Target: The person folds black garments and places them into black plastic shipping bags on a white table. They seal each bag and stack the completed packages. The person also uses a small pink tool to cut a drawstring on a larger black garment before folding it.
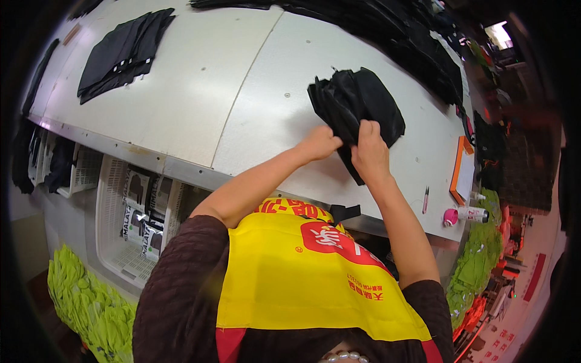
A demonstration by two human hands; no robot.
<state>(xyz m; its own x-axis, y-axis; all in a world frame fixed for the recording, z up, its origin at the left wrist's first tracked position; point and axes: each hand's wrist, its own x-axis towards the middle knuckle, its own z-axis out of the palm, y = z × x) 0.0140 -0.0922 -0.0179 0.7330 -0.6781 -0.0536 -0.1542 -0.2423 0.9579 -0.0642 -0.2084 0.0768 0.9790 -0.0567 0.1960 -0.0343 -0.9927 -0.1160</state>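
Note:
A black cloth garment (369, 100), bunched and folded, is held up a little over the pale worktable (266, 121). My left hand (322, 144) is closed on its near left edge, fingertips pinched together. Just to the right, my right hand (370, 151) grips the same cloth, with the thumb toward the other hand. A narrow black flap hangs down between the two hands toward the table's near edge. What kind of garment it is cannot be told from its folds.
A stack of folded black garments (124, 54) lies far left. More black cloth (387, 30) covers the back edge. At right are an orange-edged tray (461, 169), a pen (425, 199) and a pink-capped bottle (466, 215). White baskets (109, 206) with packets stand below; green cloth (91, 308) lies lower left.

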